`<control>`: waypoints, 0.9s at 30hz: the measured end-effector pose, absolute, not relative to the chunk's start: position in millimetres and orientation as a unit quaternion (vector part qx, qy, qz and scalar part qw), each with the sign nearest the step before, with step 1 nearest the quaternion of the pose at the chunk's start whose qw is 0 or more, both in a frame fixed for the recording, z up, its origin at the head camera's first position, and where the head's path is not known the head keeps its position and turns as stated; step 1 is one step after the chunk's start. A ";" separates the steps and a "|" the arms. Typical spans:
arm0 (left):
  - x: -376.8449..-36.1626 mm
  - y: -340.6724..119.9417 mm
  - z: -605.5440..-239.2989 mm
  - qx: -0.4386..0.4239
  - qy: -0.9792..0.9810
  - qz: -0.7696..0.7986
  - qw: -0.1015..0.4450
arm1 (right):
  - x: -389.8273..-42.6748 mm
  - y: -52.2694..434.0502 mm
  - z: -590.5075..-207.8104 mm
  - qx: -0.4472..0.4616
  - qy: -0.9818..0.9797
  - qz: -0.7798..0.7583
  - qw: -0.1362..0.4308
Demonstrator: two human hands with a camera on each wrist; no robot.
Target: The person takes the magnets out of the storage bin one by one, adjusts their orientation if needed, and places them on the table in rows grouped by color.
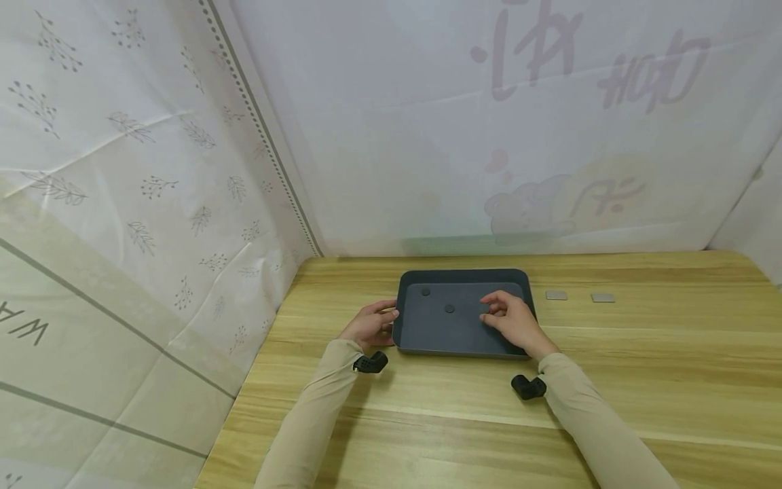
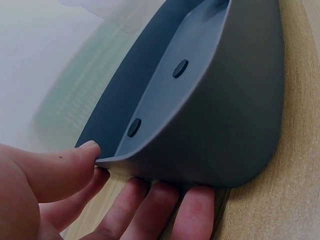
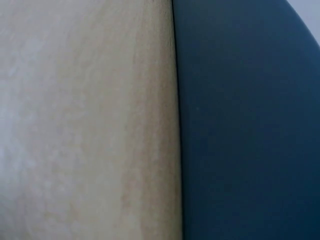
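Dark tray [image 1: 464, 345] sits near the worktop's [image 1: 427, 421] far edge. Left hand [image 1: 370, 324] grips its left rim, thumb on top, fingers [image 2: 160, 207] beneath. Right hand [image 1: 513, 319] rests inside, fingers loosely curled, beside two dark discs [image 1: 449, 308]. Two grey plates [image 1: 556, 295] lie right of the tray.

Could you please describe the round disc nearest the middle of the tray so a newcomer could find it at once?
On the wooden table sits a dark tray, with the left hand on its left rim. The centre disc lies flat on its floor, nearer the right hand than the corner disc.
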State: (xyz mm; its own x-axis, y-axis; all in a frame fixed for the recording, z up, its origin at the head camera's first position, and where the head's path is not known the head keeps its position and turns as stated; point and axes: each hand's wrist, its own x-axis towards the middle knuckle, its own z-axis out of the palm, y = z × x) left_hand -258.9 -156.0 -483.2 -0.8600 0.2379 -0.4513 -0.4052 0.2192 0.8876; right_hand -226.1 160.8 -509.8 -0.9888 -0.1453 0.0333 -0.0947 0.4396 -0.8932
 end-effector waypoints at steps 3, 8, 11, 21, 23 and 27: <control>-259.2 -156.1 -484.2 -0.058 0.735 0.624 0.259 | -225.6 160.9 -509.7 -0.076 0.847 -0.525 0.022; -259.6 -156.1 -485.4 -0.060 0.734 0.626 0.257 | -225.6 161.0 -509.8 -0.078 0.844 -0.530 0.023; -260.5 -155.9 -485.6 -0.060 0.732 0.628 0.258 | -225.9 160.8 -509.9 -0.079 0.844 -0.530 0.021; -260.9 -155.8 -485.0 -0.059 0.731 0.627 0.261 | -224.4 160.1 -508.1 -0.082 0.848 -0.524 0.005; -261.4 -156.0 -485.6 -0.059 0.731 0.627 0.262 | -223.9 159.8 -507.8 -0.081 0.848 -0.524 0.001; -262.1 -155.9 -486.2 -0.062 0.728 0.630 0.262 | -222.8 159.7 -507.8 -0.083 0.848 -0.524 -0.003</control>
State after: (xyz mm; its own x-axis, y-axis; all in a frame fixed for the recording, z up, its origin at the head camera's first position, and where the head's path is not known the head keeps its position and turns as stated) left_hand -262.1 -155.9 -486.2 -0.8545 0.2396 -0.4609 -0.4214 0.1988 0.8848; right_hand -222.8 159.7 -507.8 -0.9861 -0.1381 0.0927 -0.1446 0.4366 -0.8880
